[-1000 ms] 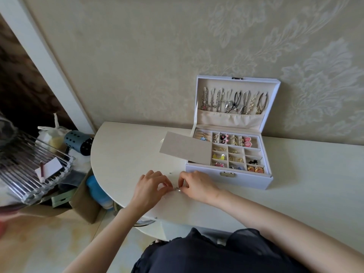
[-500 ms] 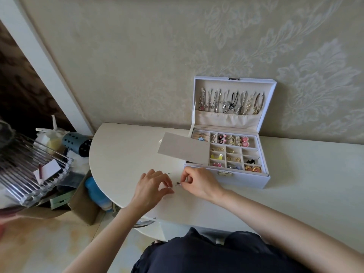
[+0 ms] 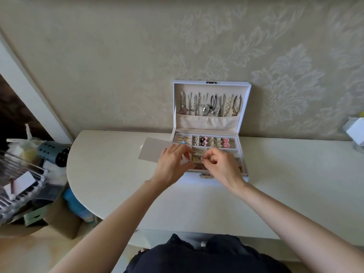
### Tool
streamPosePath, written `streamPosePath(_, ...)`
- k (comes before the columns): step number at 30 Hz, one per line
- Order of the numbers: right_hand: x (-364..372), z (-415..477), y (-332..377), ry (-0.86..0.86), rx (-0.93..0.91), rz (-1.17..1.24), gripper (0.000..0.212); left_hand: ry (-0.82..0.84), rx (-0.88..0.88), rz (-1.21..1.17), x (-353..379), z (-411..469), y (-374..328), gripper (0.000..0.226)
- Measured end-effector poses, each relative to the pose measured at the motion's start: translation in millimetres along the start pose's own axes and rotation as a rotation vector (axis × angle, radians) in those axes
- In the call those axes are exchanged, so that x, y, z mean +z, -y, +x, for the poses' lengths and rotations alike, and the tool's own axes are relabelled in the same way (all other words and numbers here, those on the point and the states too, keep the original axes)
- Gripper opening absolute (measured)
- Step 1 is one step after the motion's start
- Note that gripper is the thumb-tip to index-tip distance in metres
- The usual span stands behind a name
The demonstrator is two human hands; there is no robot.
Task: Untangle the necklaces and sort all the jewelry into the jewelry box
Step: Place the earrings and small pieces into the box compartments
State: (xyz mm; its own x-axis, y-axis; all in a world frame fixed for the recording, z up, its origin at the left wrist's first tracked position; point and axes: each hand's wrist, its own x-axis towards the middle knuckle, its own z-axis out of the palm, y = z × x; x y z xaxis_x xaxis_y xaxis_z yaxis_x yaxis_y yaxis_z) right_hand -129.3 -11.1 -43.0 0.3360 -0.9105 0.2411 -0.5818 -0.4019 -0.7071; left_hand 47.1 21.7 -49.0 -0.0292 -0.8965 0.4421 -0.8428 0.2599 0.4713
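Held above the middle compartments of the open jewelry box (image 3: 206, 123): a small glinting piece (image 3: 202, 159), too tiny to name or to give a long axis. Pinched at the tips of thumb and forefinger of the right hand (image 3: 222, 166), that grip pressed together on it and turned toward the box's left side. Just beside it, nearer the box's left edge, the left hand (image 3: 172, 164), fingers bent with tips close to the piece; hard to tell whether that grip holds any of it. Probably a straight lowering from here, compartment directly underneath, right hand the nearer. Up in the box lid, necklaces (image 3: 208, 105) hanging in a row; off the box's left side, a beige flap (image 3: 151, 150) over the worktop (image 3: 110, 164).
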Motion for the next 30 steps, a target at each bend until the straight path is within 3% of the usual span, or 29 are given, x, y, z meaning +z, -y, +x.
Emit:
streamPosePath(5,-34.4,17.3,-32.0,-0.154,0.169,-0.048,0.01,0.06,0.027,-0.039,31.3,49.2,-26.5,0.022)
streamPosePath(9,-53.6,28.0,-55.5,-0.135,0.274,-0.08,0.007,0.211,0.039,0.004,55.8,78.6,-44.7,0.019)
streamPosePath(16,-62.0,35.1,-68.9,-0.105,0.317,-0.12,0.004,0.29,-0.015,0.001,83.0,102.3,-49.8,0.015)
streamPosePath(23,-60.8,27.4,-69.6,-0.114,0.297,-0.091,0.009,0.08,-0.02,-0.084,64.4,78.0,-40.7,0.024)
streamPosePath(27,-56.0,15.8,-65.0,-0.107,0.291,-0.078,0.008,-0.058,0.048,-0.018,49.8,36.9,-38.8,0.015)
streamPosePath(30,-51.0,2.9,-56.7,-0.1,0.282,-0.055,0.007,-0.164,-0.018,0.012,39.7,-2.7,-39.6,0.029)
